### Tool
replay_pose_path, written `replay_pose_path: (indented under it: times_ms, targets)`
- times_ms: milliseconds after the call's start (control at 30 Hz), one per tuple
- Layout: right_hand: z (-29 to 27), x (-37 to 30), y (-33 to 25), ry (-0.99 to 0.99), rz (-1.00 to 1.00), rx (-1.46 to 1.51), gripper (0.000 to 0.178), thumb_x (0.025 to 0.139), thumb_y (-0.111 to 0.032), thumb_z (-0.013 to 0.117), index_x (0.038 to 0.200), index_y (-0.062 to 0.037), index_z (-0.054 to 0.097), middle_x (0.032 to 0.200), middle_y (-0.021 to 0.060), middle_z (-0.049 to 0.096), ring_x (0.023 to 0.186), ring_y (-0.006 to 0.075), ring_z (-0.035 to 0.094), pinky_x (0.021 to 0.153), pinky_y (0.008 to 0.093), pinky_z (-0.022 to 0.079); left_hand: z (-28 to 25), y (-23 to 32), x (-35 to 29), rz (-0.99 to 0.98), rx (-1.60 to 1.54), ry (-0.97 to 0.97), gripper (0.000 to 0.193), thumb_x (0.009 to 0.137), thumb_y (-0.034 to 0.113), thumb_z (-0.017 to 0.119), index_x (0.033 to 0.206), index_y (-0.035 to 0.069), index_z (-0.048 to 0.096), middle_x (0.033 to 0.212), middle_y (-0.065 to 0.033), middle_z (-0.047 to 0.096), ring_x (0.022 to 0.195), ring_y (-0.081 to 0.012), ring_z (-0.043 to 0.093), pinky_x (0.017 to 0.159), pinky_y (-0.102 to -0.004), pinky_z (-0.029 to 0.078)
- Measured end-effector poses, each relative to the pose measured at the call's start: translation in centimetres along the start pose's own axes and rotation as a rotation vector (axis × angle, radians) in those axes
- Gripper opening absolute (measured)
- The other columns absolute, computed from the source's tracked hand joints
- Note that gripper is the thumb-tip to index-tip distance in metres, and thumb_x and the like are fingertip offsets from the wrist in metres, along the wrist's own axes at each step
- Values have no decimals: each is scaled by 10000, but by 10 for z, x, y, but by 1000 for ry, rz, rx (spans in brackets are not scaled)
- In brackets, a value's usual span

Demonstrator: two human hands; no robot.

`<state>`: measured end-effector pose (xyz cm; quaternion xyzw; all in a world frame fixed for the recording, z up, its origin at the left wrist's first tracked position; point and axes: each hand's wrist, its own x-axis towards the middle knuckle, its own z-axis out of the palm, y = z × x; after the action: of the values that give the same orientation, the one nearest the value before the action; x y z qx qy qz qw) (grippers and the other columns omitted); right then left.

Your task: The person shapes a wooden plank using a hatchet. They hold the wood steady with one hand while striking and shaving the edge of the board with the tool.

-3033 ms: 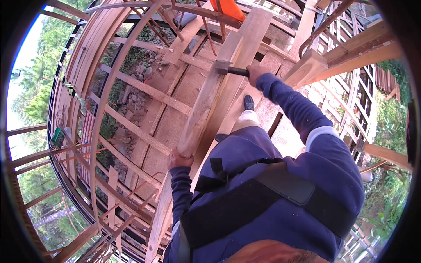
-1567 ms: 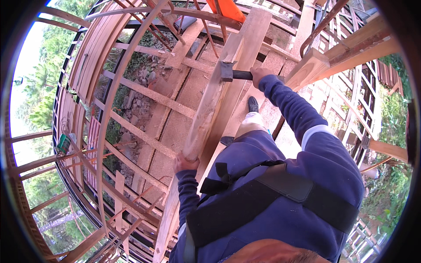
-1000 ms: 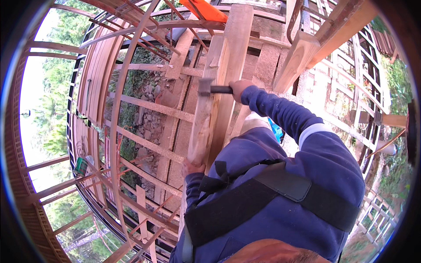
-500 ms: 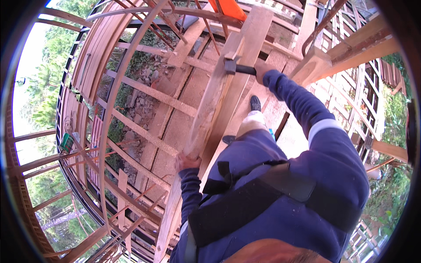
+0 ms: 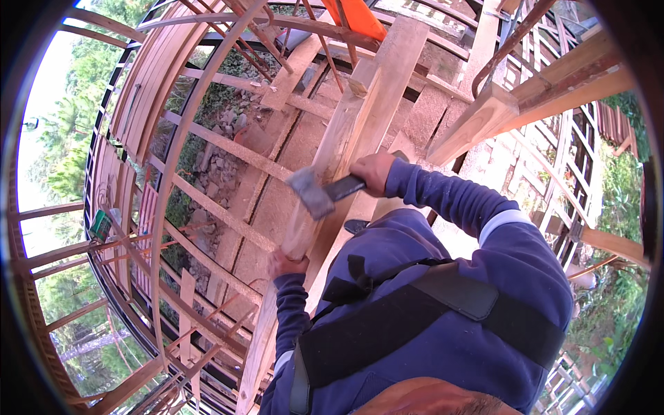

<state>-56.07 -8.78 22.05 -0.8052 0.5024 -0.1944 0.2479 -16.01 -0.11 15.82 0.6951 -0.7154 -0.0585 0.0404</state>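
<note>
My right hand (image 5: pixel 374 173) is closed round the dark handle of a hammer (image 5: pixel 310 193) with a grey, blocky head. The head is slightly blurred and hangs over the left side of a long wooden beam (image 5: pixel 337 135). My left hand (image 5: pixel 286 264) grips that beam lower down, its fingers wrapped over the edge. Against the beam's right side lies a wider timber (image 5: pixel 395 66), running to the top of the view. At the beam's far end shows a small cut or notch (image 5: pixel 357 88).
Left of the beam, thin battens (image 5: pixel 238 158) cross over rubble and boards. Rusty steel bars (image 5: pixel 325 48) rise near an orange sheet (image 5: pixel 360 21). A thick timber (image 5: pixel 477 121) juts in from the right. Stacked planks (image 5: pixel 155 86) lie at the far left.
My right hand has brought the hammer down along the beam, nearer to me and toward my left hand. My left hand still holds the beam.
</note>
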Motion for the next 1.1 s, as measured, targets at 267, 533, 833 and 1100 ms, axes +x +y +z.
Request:
replay_pose_path:
  times_ms: [267, 533, 833, 1100]
  targets:
    - [-59, 5, 131, -90, 765, -186, 209, 865, -237, 616, 1014, -103, 677, 976, 198, 715, 952, 402, 683, 835, 488, 546, -2, 8, 10, 16, -44, 7, 707, 596, 358, 816, 1172, 43, 554, 1059, -187, 632, 1010, -420, 606, 887, -523, 489]
    - [-28, 25, -17, 61, -309, 83, 179, 765, -147, 649, 935, -118, 599, 813, 104, 633, 836, 338, 678, 730, 442, 546, 1, 6, 6, -4, -58, 8, 716, 594, 348, 817, 1172, 25, 547, 1039, -213, 631, 1005, -445, 599, 888, -527, 483]
    - [-47, 4, 142, -52, 785, -181, 227, 834, -229, 598, 1022, -121, 664, 965, 211, 707, 968, 426, 668, 858, 496, 530, -3, 14, 13, -13, -35, 24, 725, 595, 347, 811, 1195, 41, 543, 1055, -204, 633, 1020, -430, 603, 884, -522, 492]
    - [-45, 13, 100, -76, 828, -135, 260, 852, -196, 579, 1061, -88, 690, 1003, 215, 714, 994, 409, 679, 878, 473, 544, -6, 8, 8, 1, -54, 33, 688, 595, 357, 808, 1154, 48, 552, 1022, -201, 638, 998, -422, 617, 887, -521, 494]
